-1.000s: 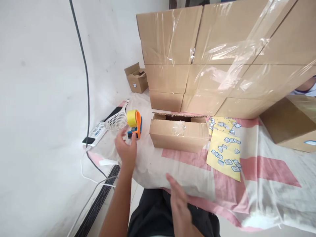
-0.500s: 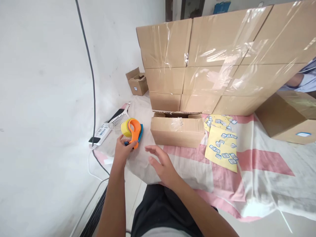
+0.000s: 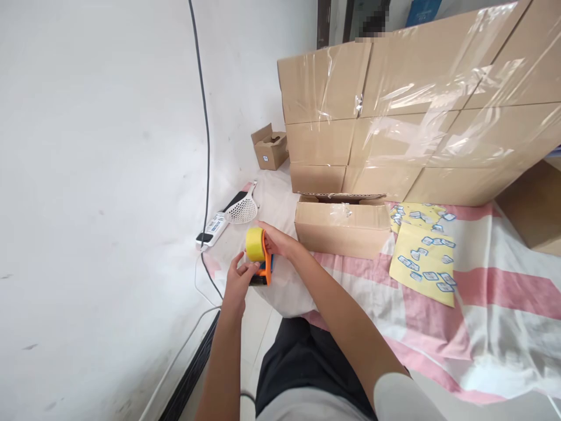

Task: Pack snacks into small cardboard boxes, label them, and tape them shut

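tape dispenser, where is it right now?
In the head view the tape dispenser sits left of centre at the near-left edge of the cloth, held between the left hand and right hand, just left of the small open carton.

The right hand (image 3: 277, 240) has joined the left hand (image 3: 239, 280) on the tape dispenser (image 3: 258, 254).

Bare forearms, no watch or gloves; pale short sleeve at right shoulder; black trousers, probably.
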`<state>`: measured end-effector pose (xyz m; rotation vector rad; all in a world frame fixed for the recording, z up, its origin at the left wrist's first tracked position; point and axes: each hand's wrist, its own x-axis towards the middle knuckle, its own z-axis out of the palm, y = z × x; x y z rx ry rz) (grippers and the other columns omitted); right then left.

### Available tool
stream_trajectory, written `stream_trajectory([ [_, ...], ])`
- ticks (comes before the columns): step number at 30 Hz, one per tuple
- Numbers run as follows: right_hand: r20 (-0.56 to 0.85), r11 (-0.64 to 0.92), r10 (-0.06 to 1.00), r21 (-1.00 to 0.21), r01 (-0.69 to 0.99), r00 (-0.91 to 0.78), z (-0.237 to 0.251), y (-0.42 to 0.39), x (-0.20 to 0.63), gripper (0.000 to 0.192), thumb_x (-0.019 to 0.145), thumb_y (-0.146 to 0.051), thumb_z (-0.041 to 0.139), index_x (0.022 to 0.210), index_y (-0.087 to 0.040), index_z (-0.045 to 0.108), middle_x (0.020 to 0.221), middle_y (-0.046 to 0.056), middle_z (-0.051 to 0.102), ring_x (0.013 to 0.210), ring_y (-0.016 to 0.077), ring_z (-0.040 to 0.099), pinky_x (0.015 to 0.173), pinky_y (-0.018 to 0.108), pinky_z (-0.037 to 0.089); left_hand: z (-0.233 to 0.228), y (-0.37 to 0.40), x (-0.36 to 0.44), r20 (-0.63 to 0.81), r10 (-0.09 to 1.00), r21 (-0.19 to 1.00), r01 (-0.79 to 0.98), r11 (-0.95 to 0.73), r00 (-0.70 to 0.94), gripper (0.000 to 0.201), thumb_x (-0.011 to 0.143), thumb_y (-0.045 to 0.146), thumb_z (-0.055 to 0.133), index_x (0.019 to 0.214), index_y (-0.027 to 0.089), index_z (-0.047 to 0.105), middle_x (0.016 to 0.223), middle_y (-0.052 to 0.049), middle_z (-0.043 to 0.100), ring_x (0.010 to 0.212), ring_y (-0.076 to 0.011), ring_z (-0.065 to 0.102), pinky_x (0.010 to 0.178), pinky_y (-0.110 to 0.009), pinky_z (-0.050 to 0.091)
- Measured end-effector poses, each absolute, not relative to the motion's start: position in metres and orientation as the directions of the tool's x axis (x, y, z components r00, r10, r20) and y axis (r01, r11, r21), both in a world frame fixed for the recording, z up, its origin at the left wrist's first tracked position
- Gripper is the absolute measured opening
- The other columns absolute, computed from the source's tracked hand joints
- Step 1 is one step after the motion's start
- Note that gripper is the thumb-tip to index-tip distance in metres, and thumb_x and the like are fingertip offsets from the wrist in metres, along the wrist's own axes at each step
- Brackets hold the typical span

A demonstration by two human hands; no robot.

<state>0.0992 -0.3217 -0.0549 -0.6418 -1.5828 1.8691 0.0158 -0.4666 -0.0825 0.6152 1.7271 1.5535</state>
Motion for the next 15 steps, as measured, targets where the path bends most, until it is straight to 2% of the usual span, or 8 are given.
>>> stream_trajectory([
  [3, -0.09, -0.185, 0.597, -0.982, -0.028, -0.798, -0.06, -0.322, 0.101, 0.063, 0.083, -0.075, 0.055, 0.081, -0.013, 0.067, 0.068, 0.007, 0.067, 0.069, 0.0197, 0.066, 0.068, 0.031, 0.055, -0.08, -0.466, 0.016, -0.202, 0.733, 0.976, -0.196, 0.096, -0.649, 0.083, 0.063, 0.038, 0.087, 0.134, 0.015, 0.05, 0.076, 0.004, 0.069, 0.078, -0.0162, 0.069, 0.085, -0.032, 0.05],
  [6, -0.078, -0.166, 0.556, -0.986, -0.018, -0.828, -0.066, -0.324, 0.103, 0.047, 0.077, -0.064, 0.071, 0.084, -0.017, 0.065, 0.078, 0.004, 0.069, 0.073, 0.0177, 0.065, 0.069, 0.027, 0.053, -0.08, -0.467, 0.02, -0.166, 0.726, 0.98, -0.191, 0.049, -0.668, 0.08, 0.063, 0.036, 0.087, 0.131, 0.015, 0.052, 0.072, 0.005, 0.068, 0.078, -0.0151, 0.069, 0.085, -0.031, 0.05],
  [8, -0.018, -0.057, 0.577, -0.998, -0.018, -0.817, -0.071, -0.326, 0.104, 0.044, 0.079, -0.061, 0.071, 0.082, -0.018, 0.063, 0.079, 0.002, 0.067, 0.073, 0.0161, 0.063, 0.067, 0.025, 0.05, -0.078, -0.466, 0.023, -0.15, 0.715, 0.983, -0.177, 0.038, -0.683, 0.073, 0.063, 0.036, 0.085, 0.127, 0.015, 0.055, 0.072, 0.005, 0.068, 0.077, -0.0158, 0.07, 0.085, -0.032, 0.05],
  [11, 0.078, 0.131, 0.651, -0.991, 0.01, -0.755, -0.077, -0.327, 0.104, 0.046, 0.087, -0.062, 0.058, 0.076, -0.018, 0.06, 0.075, 0.001, 0.063, 0.07, 0.0142, 0.058, 0.063, 0.024, 0.046, -0.07, -0.465, 0.025, -0.148, 0.697, 0.987, -0.153, 0.056, -0.702, 0.066, 0.063, 0.033, 0.083, 0.121, 0.016, 0.057, 0.069, 0.004, 0.068, 0.076, -0.0168, 0.07, 0.084, -0.032, 0.05],
  [15, 0.12, 0.217, 0.699, -0.975, 0.05, -0.705, -0.083, -0.327, 0.1, 0.046, 0.086, -0.06, 0.058, 0.066, -0.019, 0.052, 0.064, -0.002, 0.053, 0.063, 0.0121, 0.049, 0.056, 0.023, 0.038, -0.06, -0.463, 0.023, -0.146, 0.694, 0.989, -0.111, 0.096, -0.705, 0.065, 0.062, 0.029, 0.081, 0.12, 0.016, 0.056, 0.066, 0.004, 0.069, 0.073, -0.0156, 0.069, 0.082, -0.03, 0.05],
])
